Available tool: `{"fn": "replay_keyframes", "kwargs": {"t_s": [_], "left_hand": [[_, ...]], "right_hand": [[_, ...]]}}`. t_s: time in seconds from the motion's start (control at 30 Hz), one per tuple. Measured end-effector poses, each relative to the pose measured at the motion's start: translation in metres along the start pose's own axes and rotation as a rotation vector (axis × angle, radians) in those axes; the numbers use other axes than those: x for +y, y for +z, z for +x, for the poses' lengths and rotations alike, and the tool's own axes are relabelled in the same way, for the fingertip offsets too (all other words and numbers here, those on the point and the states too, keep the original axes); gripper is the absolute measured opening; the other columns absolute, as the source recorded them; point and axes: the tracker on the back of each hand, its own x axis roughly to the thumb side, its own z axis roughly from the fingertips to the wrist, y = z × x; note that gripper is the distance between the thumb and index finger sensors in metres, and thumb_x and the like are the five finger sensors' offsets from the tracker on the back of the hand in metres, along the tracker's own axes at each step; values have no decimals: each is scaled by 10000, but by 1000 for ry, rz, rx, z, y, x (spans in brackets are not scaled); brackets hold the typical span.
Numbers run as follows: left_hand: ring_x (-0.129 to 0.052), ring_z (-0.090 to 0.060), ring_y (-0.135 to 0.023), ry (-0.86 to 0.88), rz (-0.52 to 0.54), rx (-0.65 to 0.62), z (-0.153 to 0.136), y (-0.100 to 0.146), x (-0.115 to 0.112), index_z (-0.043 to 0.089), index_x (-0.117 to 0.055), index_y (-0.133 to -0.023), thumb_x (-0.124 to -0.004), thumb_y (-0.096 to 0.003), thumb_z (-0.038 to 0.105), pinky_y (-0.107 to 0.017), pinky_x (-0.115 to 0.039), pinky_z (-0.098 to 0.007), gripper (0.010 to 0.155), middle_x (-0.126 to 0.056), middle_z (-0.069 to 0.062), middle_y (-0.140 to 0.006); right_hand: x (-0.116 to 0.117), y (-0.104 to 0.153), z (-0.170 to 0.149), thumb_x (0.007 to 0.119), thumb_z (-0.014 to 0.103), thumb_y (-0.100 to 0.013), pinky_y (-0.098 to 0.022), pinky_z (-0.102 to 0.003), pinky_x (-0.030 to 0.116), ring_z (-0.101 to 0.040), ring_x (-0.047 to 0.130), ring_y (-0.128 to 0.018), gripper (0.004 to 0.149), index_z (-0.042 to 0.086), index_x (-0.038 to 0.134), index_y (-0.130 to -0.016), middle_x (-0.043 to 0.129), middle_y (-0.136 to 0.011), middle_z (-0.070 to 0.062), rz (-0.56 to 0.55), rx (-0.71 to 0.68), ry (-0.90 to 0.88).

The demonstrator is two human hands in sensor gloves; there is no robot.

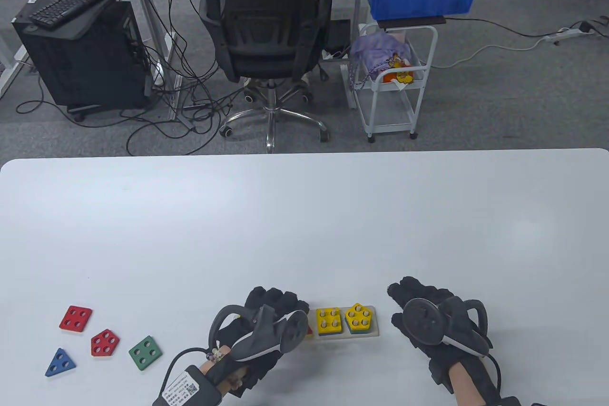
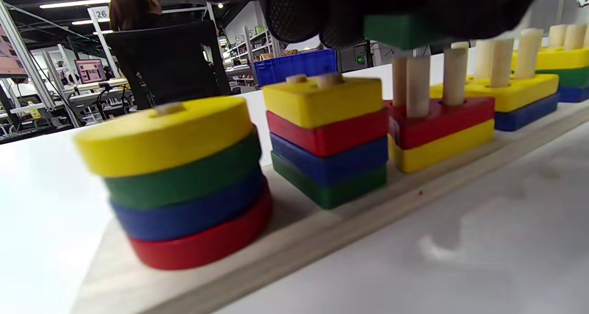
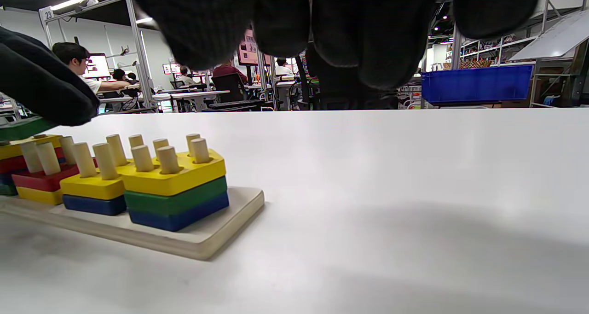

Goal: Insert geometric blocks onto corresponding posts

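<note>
The left hand (image 1: pixel 266 325), its grip clamped on a green block (image 2: pixel 399 31) above the triangle posts (image 2: pixel 418 86), could jam it if tilted, while the right hand (image 1: pixel 428 315) hovers with relaxed fingers.

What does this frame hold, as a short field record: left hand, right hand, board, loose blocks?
left hand: holds green wooden block over the three-post stack
right hand: open, holds nothing, beside wooden peg board
board: round and two-post stacks full
loose blocks: red square, red pentagon, green square, blue triangle
</note>
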Motion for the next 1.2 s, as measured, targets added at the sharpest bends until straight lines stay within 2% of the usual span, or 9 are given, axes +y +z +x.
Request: {"fn": "replay_keyframes", "kwargs": {"t_s": [0.4, 0.47, 0.53, 0.6, 0.73, 0.87, 0.97, 1.1, 1.2], "left_hand": [[-659, -108, -1067, 18, -20, 5, 3, -6, -8, 493, -644, -965, -804, -371, 510, -818, -533, -481, 615, -641, 196, -1122], [-616, -128, -1099, 34, -27, 5, 1, -4, -7, 505, -575, -999, -798, -364, 535, -821, -525, -487, 674, -552, 180, -1171], [-623, -123, -1094, 71, -10, 23, -7, -1, -3, 501, -590, -993, -789, -368, 531, -819, -531, -482, 656, -551, 177, -1170], [-643, -118, -1083, 125, 13, 61, -22, 6, 3, 496, -608, -984, -781, -372, 527, -815, -543, -472, 637, -570, 177, -1162], [-716, -121, -1044, 278, 12, 173, -75, 31, 4, 482, -646, -972, -803, -373, 509, -797, -579, -470, 620, -630, 168, -1141], [-763, -136, -1018, 318, -86, 327, -137, 58, -5, 468, -664, -974, -817, -365, 509, -781, -601, -476, 629, -675, 151, -1128], [-844, -133, -948, 294, -169, 532, -189, 81, -15, 448, -697, -965, -833, -366, 499, -754, -644, -458, 617, -721, 129, -1106], [-841, -141, -954, 243, -343, 682, -216, 93, -25, 436, -681, -981, -869, -350, 509, -755, -644, -459, 663, -717, 119, -1113], [-831, -144, -967, 201, -469, 710, -215, 91, -34, 437, -667, -989, -894, -332, 517, -760, -636, -462, 700, -718, 125, -1111]], "right_hand": [[0, 0, 2, 782, 398, -439, -585, -680, 650, -417, 830, -827, 574, 173, 675, -956, 689, -1007, -200, 9, -6, 3], [0, 0, 2, 783, 398, -438, -584, -680, 651, -418, 832, -826, 576, 173, 675, -956, 690, -1007, -198, 0, -9, 2], [0, 0, 2, 783, 398, -439, -584, -679, 652, -417, 830, -828, 574, 173, 675, -956, 690, -1007, -199, 1, -8, 1], [0, 0, 2, 782, 399, -440, -585, -679, 651, -420, 830, -826, 575, 172, 674, -957, 689, -1008, -199, 2, -4, 1], [-1, 0, 2, 782, 398, -439, -585, -678, 652, -415, 833, -826, 574, 173, 675, -956, 692, -1005, -198, -9, -3, -8], [-1, 0, 2, 782, 399, -438, -583, -673, 658, -411, 840, -819, 570, 172, 681, -951, 700, -1001, -194, -20, -7, -12], [-1, 0, 2, 782, 399, -438, -583, -675, 657, -411, 840, -818, 571, 172, 681, -952, 700, -1001, -195, -18, -6, -4], [-1, 0, 2, 782, 397, -440, -582, -675, 657, -412, 841, -818, 568, 171, 681, -952, 701, -1000, -194, -12, -7, -1], [1, 0, 2, 782, 399, -438, -583, -674, 657, -412, 840, -818, 571, 172, 682, -952, 702, -1001, -194, 1, -7, 3]]}}
